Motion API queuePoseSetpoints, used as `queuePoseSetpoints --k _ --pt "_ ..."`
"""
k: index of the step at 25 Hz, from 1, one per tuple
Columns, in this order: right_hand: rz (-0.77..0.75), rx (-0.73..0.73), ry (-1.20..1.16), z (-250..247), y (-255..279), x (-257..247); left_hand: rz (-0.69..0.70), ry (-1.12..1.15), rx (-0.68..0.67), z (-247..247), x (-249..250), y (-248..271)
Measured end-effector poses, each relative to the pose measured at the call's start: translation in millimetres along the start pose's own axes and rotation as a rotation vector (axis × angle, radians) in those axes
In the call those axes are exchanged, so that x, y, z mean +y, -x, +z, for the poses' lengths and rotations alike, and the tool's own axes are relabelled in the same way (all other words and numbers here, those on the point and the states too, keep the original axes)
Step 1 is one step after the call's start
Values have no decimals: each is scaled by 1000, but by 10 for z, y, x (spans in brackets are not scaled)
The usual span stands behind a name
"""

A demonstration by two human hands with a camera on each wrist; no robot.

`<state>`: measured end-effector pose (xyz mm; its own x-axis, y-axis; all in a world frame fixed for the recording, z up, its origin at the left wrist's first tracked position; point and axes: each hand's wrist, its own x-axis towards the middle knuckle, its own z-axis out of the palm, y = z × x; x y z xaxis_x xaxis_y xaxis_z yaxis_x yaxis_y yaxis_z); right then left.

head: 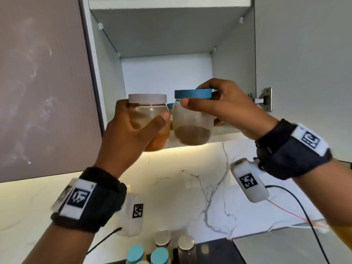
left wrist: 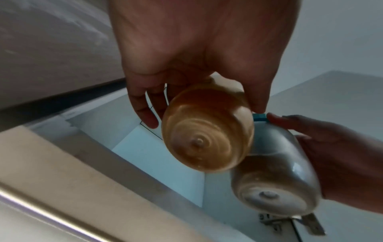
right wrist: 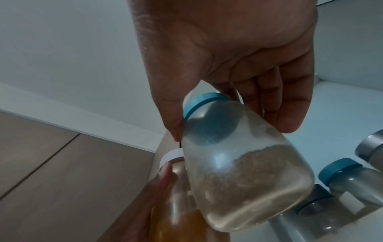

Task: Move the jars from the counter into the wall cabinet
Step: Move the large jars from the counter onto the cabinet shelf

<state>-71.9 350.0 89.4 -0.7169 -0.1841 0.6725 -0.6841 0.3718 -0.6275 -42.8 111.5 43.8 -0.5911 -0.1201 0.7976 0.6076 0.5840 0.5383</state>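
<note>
Head view: my left hand point(head: 131, 130) wraps the clear white-lidded jar point(head: 150, 119); at 3 o'clock, my right hand point(head: 226, 107) pinches the clear blue-lidded jar point(head: 192, 121) near its lid.

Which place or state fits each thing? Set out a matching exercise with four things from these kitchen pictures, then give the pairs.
Things:
1. white-lidded jar
2. blue-lidded jar
3. cabinet door
4. small jars

States:
A. on the counter below
B. held in the left hand, orange contents
C. swung open
D. held at its neck by the right hand, brown powder

Pairs: 1-B, 2-D, 3-C, 4-A
</note>
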Motion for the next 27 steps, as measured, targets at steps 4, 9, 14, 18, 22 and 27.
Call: queuePoseSetpoints --k 4,9,14,18,22,27 --pt "102 -71 11 17 -373 122 -63 -133 19 138 -144 -274" --pt "215 -214 71 134 -725 282 -118 -211 76 291 -436 -437" --pt "183 -352 360 208 -1053 268 -106 -275 55 300 -531 -400" --pt "96 -364 647 321 -1337 292 -76 -430 -4 332 -555 -253" --pt "218 -554 473 539 -1684 311 -57 -675 15 440 -581 -209" --pt "175 -708 291 864 -2018 310 -25 -784 87 471 -664 -184"
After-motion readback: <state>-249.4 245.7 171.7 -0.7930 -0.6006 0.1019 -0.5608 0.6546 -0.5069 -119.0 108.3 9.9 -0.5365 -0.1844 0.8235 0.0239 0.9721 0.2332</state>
